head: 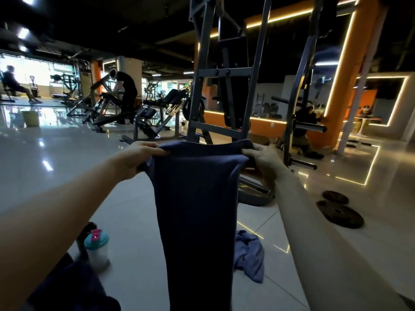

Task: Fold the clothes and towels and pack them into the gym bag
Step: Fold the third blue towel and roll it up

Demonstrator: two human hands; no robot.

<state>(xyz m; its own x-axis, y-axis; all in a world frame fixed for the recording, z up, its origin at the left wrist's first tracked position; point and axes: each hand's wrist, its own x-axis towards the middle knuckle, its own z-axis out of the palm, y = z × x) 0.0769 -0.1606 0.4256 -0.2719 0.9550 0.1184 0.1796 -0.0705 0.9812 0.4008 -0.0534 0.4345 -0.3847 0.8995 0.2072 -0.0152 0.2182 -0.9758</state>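
Dark blue towel (197, 209), centre of frame: top edge pinched at its two corners, left hand (139, 158) and right hand (262, 160), each grip curled round the cloth. Body hangs below both grips, long axis vertical, lower end toward bottom of frame. Crumpled lighter blue cloth (249, 254) on floor (134, 221), lower right of towel.

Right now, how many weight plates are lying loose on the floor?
2: a smaller plate on the right-hand tiles, and a larger plate just nearer me. The held towel may hide others.

no legible text, labels or numbers
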